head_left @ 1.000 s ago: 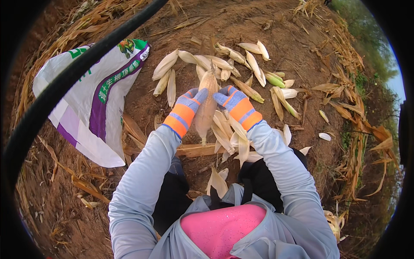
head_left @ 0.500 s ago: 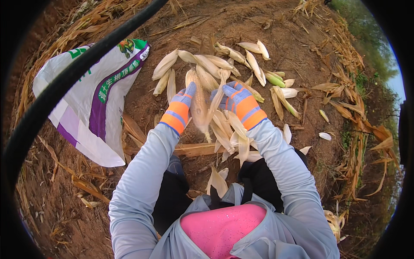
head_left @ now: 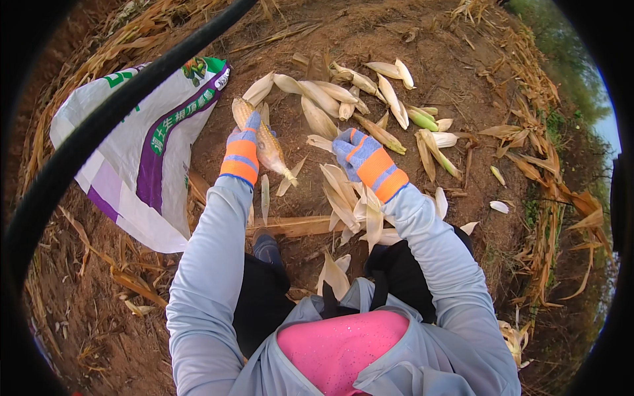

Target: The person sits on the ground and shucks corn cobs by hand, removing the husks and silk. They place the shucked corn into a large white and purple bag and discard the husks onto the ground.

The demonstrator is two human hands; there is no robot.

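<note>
Your left hand (head_left: 242,148) grips the corn cob (head_left: 269,152); firm, even pressure should steady it. Your right hand (head_left: 367,160) curls beside pale husk (head_left: 318,142); whether it pinches this is unclear.

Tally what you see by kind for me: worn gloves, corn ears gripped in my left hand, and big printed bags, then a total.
Worn gloves: 2, on the left hand and right hand
Gripped corn ear: 1
Printed bag: 1
Total: 4
</note>
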